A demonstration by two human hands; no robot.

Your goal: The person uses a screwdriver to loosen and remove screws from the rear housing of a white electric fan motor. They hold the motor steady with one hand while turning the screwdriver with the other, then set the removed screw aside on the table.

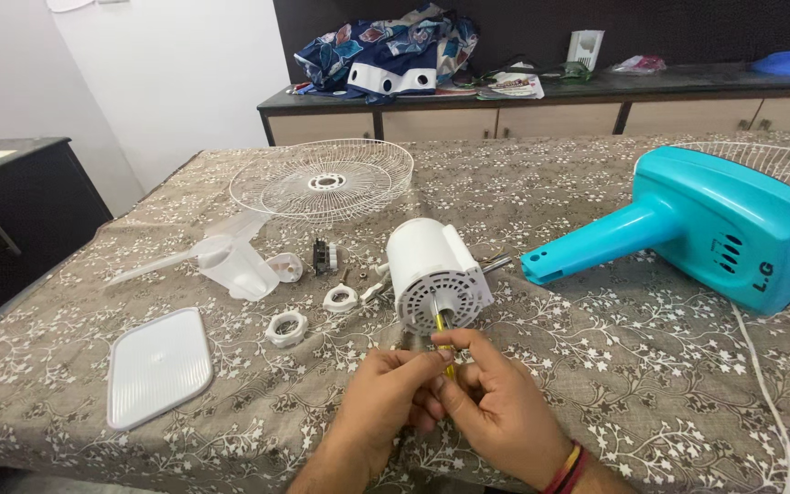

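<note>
A white fan motor housing (433, 271) lies on its side on the patterned tablecloth (596, 366), its vented end facing me. Both my hands meet just below it. My right hand (502, 402) pinches a yellow-handled screwdriver (442, 331) whose tip points into the motor's end. My left hand (384, 395) closes its fingers around the same tool from the left. A red and yellow thread band circles my right wrist.
A turquoise fan body (706, 224) lies at the right with a white cord (765, 384). A white wire guard (324, 178), clear fan blade (230, 261), white plastic rings (286, 327), (340, 297) and a white cover plate (159, 366) lie left. A cabinet (541, 114) stands behind.
</note>
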